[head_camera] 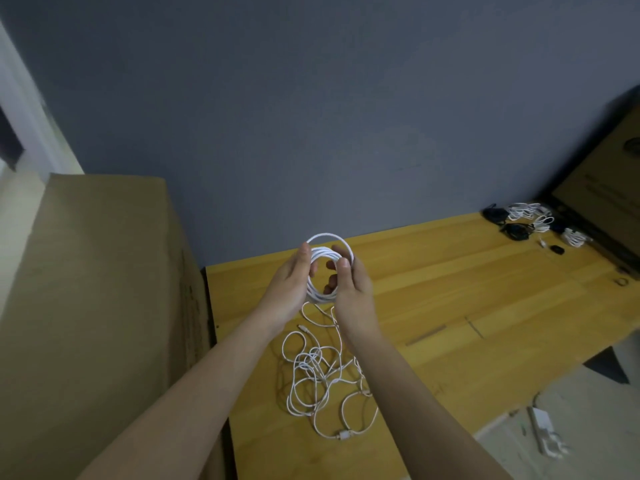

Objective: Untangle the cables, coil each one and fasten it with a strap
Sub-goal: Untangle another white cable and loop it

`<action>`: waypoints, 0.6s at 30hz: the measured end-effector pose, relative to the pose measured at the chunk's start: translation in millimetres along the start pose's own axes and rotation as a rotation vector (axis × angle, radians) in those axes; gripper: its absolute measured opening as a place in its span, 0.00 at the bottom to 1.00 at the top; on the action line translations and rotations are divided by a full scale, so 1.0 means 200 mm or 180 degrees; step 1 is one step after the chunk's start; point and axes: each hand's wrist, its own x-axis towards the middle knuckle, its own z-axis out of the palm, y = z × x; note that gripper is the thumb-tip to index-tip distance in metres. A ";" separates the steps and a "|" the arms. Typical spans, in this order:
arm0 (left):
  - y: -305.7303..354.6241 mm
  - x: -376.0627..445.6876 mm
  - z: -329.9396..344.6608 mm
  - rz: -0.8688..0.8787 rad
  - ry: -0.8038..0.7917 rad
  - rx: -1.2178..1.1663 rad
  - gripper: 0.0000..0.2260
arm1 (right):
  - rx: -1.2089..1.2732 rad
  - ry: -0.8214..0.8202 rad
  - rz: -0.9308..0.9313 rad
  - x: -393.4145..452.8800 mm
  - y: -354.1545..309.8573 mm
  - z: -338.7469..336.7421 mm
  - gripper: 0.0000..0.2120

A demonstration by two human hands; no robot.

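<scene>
Above the yellow wooden table I hold a round coil of white cable between both hands. My left hand grips its left side with the fingers curled through the ring. My right hand pinches the right side with the thumb on top. From the coil a loose length of the same white cable hangs down to a tangled heap of white cable lying on the table below my wrists. A plug end lies at the near edge of the heap.
At the far right of the table lie several coiled white and black cables beside a dark-framed board. A large cardboard box stands against the table's left edge. A white object lies on the floor at the right.
</scene>
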 end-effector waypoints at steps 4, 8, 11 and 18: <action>-0.03 0.01 -0.02 0.0285 -0.0282 0.0328 0.11 | -0.0428 0.0008 -0.0132 0.03 0.01 -0.03 0.12; -0.05 0.01 -0.01 0.0532 -0.0324 0.0648 0.12 | -0.0497 -0.0023 -0.0063 0.01 0.04 -0.07 0.13; -0.06 0.02 0.00 0.0569 -0.0377 0.0950 0.11 | -0.0455 -0.0067 -0.0034 -0.02 0.05 -0.09 0.15; -0.07 -0.01 0.07 0.0577 -0.0520 0.1210 0.07 | -0.0327 0.0139 0.0117 -0.06 0.05 -0.14 0.15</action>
